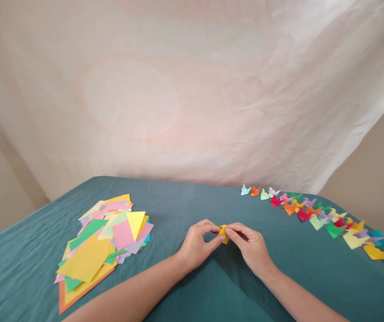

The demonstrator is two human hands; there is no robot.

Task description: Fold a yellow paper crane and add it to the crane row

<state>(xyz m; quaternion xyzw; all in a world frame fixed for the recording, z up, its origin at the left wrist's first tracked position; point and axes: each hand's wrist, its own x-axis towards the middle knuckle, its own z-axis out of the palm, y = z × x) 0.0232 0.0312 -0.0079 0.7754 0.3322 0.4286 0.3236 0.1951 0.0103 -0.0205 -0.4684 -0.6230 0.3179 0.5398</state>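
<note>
My left hand (pixel 197 243) and my right hand (pixel 250 246) meet at the middle of the table, both pinching a small folded yellow-orange paper piece (pixel 224 232) held just above the teal cloth. Fingertips of both hands close on it from either side. Most of the piece is hidden by my fingers, so its shape is unclear.
A loose pile of coloured square papers (pixel 101 243) lies at the left on the teal tablecloth (pixel 185 201). Several folded paper figures (pixel 316 214) of many colours run in a row along the right edge. A pale sheet (pixel 192 98) hangs behind the table.
</note>
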